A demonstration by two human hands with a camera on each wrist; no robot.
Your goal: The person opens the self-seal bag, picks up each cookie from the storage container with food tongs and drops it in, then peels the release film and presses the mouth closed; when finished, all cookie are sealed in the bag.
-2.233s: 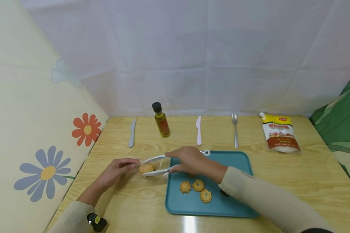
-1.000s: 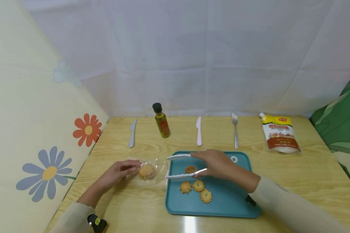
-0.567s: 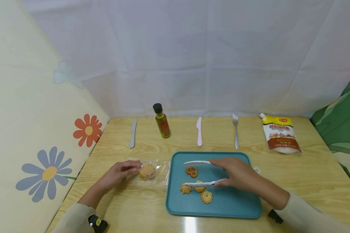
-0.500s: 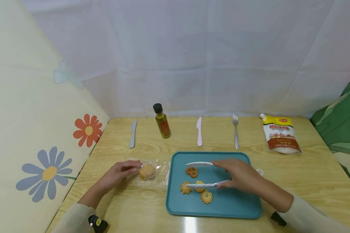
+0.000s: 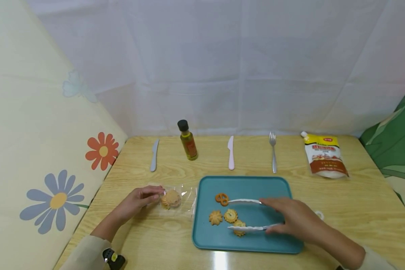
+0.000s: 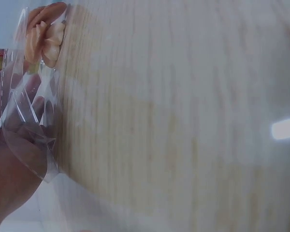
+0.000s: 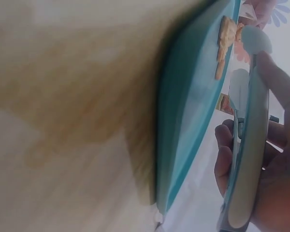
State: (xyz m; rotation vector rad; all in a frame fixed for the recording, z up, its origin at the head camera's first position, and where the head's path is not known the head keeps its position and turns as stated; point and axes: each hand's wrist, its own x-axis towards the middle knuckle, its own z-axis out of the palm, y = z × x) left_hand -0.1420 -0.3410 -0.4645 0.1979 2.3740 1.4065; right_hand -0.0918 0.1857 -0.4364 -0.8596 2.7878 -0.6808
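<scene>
My left hand [image 5: 136, 202] pinches the near end of a clear plastic bag [image 5: 187, 200], lying on the table left of the tray. Cookies [image 5: 172, 198] show through it, also in the left wrist view [image 6: 50, 41]. My right hand [image 5: 295, 217] grips white-tipped tongs [image 5: 253, 228], their jaws spread wide and holding nothing above the teal tray [image 5: 273, 187]. The upper tip is close to a small pretzel [image 5: 224, 203]. The lower arm overlaps one round cookie [image 5: 239, 233]. Another round cookie [image 5: 231, 215] and a flower-shaped cookie [image 5: 215, 217] lie on the tray.
Along the back of the table are a grey knife [image 5: 153, 155], a bottle of oil with a black cap [image 5: 189, 148], a pink knife [image 5: 231, 153], a fork [image 5: 273, 153] and a spouted pouch [image 5: 325, 155]. A white cloth [image 5: 222, 75] hangs behind.
My right hand has drawn the tongs from the cookies in the bag rightward, back over the tray, uncovering the pretzel. My left hand has stayed at the bag.
</scene>
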